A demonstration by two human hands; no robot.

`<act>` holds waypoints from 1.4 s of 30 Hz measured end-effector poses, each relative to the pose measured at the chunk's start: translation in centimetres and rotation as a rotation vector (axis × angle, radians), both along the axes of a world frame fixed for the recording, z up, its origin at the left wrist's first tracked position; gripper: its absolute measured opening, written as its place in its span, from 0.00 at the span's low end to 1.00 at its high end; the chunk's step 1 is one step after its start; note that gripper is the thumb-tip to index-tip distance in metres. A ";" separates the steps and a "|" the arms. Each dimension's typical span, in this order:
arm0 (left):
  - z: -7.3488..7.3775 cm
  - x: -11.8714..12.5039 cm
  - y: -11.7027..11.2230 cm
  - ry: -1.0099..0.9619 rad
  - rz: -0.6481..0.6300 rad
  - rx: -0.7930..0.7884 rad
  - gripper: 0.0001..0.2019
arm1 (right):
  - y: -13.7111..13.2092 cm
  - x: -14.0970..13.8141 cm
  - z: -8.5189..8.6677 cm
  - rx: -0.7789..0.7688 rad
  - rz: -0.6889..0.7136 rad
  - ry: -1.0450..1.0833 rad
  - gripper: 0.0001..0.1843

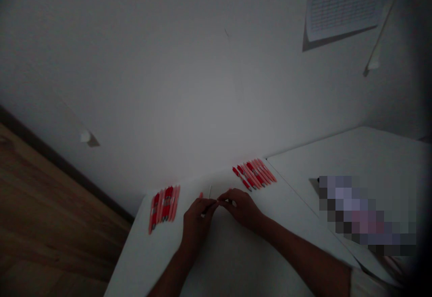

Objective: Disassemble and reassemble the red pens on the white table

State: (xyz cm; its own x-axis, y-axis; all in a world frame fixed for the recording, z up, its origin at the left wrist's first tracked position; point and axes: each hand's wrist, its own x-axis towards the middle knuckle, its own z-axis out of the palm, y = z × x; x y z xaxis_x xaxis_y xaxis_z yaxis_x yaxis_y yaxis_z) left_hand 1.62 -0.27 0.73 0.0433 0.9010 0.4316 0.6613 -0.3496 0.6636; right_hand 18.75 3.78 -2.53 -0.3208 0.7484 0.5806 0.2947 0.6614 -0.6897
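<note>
My left hand [198, 218] and my right hand [245, 209] meet over the white table [236, 261], fingertips pinched together. Whatever small piece sits between the fingertips is too dark and small to make out. Just beyond the left fingers shows a short pink end [201, 195]; whether the hand holds it or it lies on the table, I cannot tell. Beside it a thin white stick [210, 191], like a pen refill, points away from me. To the left lies a row of red and pink pens [164, 207]. Another such row [254, 174] lies beyond my right hand.
A plain wall [189, 85] rises behind the table, with a printed sheet [344, 6] at upper right. A brown wooden surface [50, 211] is at left. A blurred-out patch [364, 216] covers something on the adjoining tabletop [337, 153] at right.
</note>
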 end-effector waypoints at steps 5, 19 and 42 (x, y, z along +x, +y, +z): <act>-0.4 -0.2 0.2 0.084 -0.004 0.027 0.08 | 0.1 -0.1 -0.1 0.023 -0.004 0.018 0.05; -1.3 -1.1 0.8 0.066 0.173 0.016 0.11 | 0.5 0.3 -0.7 0.098 -0.177 -0.056 0.02; -2.2 -1.1 1.0 0.360 0.100 -0.021 0.14 | 0.0 0.3 -1.7 0.110 -0.231 -0.292 0.08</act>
State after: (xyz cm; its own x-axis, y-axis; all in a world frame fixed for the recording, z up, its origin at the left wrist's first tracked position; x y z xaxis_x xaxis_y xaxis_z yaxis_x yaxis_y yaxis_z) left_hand 0.55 0.71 -1.46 0.1006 0.9168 0.3863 0.8839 -0.2606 0.3883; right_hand 19.07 3.73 -4.20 -0.3147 0.7584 0.5708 0.6181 0.6201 -0.4832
